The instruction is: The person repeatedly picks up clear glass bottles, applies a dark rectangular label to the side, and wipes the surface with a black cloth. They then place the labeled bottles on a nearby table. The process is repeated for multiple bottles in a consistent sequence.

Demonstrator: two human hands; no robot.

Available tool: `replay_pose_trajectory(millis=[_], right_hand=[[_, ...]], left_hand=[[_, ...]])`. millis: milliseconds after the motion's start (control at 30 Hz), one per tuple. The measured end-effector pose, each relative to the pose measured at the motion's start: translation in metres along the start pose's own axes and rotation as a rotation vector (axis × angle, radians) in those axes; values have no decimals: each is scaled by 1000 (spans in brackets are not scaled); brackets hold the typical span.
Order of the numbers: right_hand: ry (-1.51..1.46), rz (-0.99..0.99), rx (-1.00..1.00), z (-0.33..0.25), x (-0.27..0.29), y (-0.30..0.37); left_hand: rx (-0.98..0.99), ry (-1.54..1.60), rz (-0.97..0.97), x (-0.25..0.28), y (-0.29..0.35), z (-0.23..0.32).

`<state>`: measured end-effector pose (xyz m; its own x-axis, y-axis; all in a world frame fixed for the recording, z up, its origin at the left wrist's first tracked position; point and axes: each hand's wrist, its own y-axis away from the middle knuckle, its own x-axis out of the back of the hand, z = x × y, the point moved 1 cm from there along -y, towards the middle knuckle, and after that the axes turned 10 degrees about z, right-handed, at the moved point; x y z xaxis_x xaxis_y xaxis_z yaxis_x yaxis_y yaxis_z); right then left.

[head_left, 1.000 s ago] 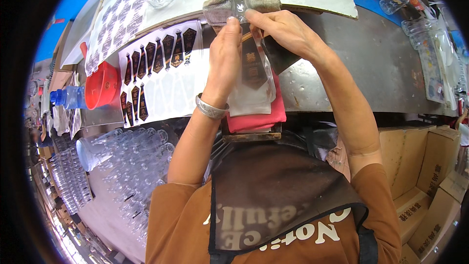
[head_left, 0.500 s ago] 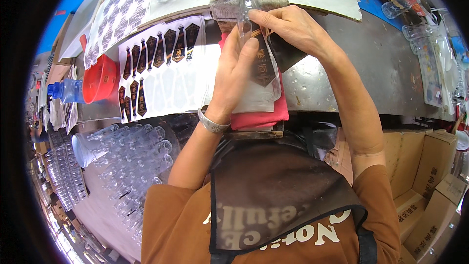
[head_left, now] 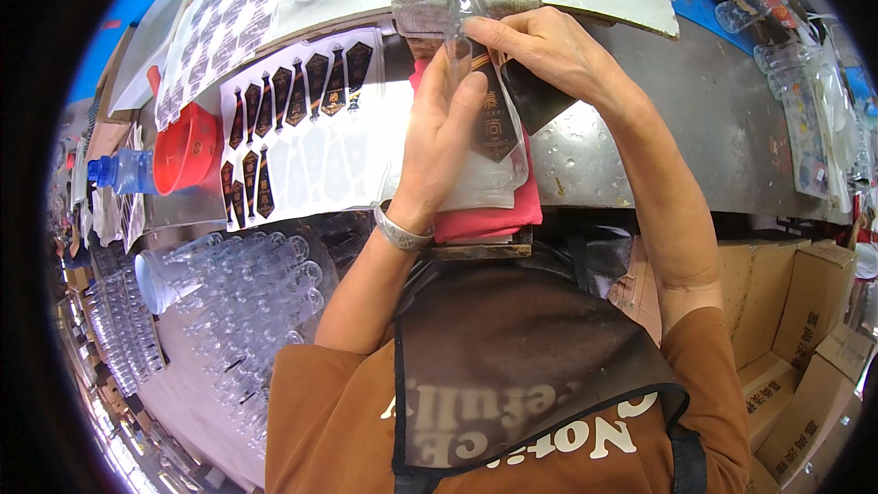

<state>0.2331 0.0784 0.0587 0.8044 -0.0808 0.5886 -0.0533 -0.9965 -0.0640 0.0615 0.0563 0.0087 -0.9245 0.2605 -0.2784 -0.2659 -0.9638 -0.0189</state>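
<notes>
A clear glass bottle (head_left: pixel 498 142) is held up over the metal worktable (head_left: pixel 677 119), its neck pointing away from me. My left hand (head_left: pixel 445 133) wraps its left side, thumb against the glass. My right hand (head_left: pixel 540 50) grips it from the upper right, fingers near a dark label (head_left: pixel 496 128) stuck on the bottle's face. Under the bottle lies a red cloth (head_left: pixel 489 220) at the table's front edge. A brownish pad (head_left: pixel 430 5) sits just beyond the bottle's neck.
A white sheet of dark pointed labels (head_left: pixel 293 128) lies left of my hands. A red bowl (head_left: pixel 183 151) and a blue-capped bottle (head_left: pixel 123 172) stand further left. Many clear bottles (head_left: pixel 238 302) fill a bin below left. Cardboard boxes (head_left: pixel 786 311) stand at right.
The bottle has stayed in both hands over the red cloth. My left hand slid up along its side and my right hand shifted toward the neck, over the dark label.
</notes>
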Motion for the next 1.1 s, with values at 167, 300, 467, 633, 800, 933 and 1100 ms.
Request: replay_pose_trajectory(millis=[167,300,467,633,800,933,1100], right_hand=[[-4,-58,-17,0,3,-1],[-165,-79,-50,16,-1,-4],[-220,-48,-73,18,-3,2],[-200,-17,-61,18,-8,4],[-266,-22,-31,23,-8,4],[-151,-35,-12,17,-5,6],[-136,-57,-46,12,0,8]], left_hand=[[10,13,27,-1,0,0],[203,107,91,14,-16,4],[64,-310,129,7,-33,14],[-35,-312,149,5,-33,5],[60,-90,141,10,-36,1],[35,-108,109,10,-34,1],[37,-38,138,4,-32,1]])
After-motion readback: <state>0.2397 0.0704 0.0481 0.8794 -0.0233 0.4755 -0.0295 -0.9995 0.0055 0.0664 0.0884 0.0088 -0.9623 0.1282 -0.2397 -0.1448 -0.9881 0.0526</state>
